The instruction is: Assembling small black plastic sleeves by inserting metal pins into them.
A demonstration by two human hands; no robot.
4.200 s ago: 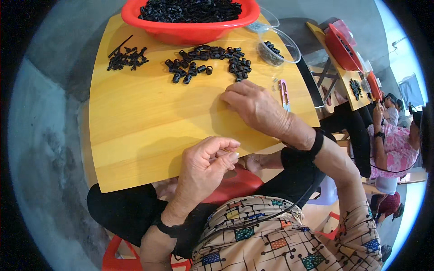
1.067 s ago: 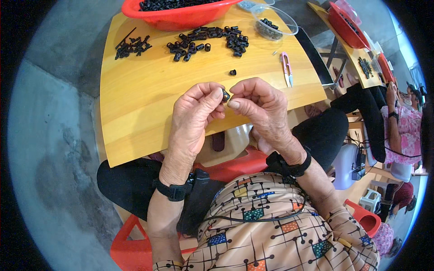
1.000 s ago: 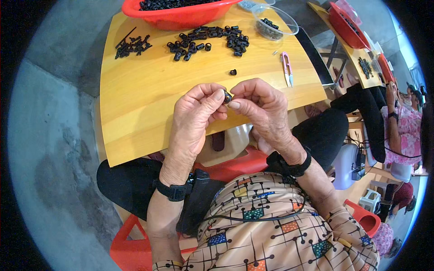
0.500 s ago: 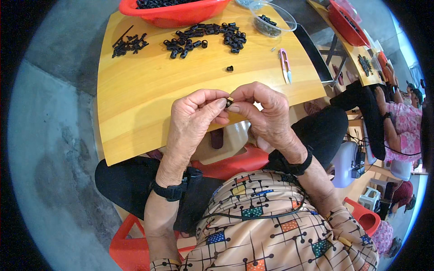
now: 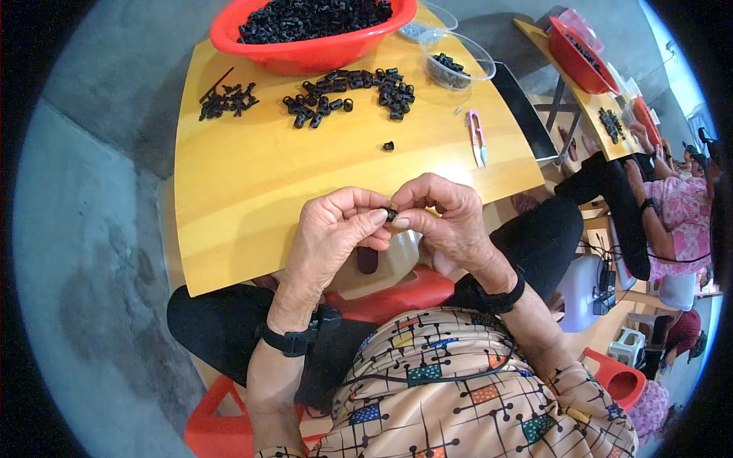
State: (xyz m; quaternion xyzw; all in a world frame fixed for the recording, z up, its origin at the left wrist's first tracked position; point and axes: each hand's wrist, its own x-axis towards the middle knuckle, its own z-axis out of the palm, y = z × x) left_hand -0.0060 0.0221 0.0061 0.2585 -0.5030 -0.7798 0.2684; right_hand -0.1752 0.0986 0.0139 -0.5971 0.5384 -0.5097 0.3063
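Between my fingertips, over the near edge of the yellow table (image 5: 252,172), is a small black plastic part (image 5: 391,215). My left hand (image 5: 336,229) pinches it with thumb and forefinger from one side. From the other side my right hand (image 5: 447,221) closes thumb and forefinger on it, and the fingers hide much of it. One loose black piece (image 5: 388,146) lies alone on the table beyond my hands. Farther back, several black cylindrical parts (image 5: 321,107) lie in a loose cluster. At the left is a small pile of thin black pieces (image 5: 227,102).
A red basin (image 5: 305,55) full of black parts stands at the back. To its right is a clear bowl (image 5: 458,76) with more parts. Pink-handled thread snips (image 5: 477,137) lie at the right. A second table (image 5: 569,76) and other people are farther right.
The view has tilted, so the table and my hands sit lower and more of the red basin shows. Both hands still pinch the small black part, in nearly the same pose.
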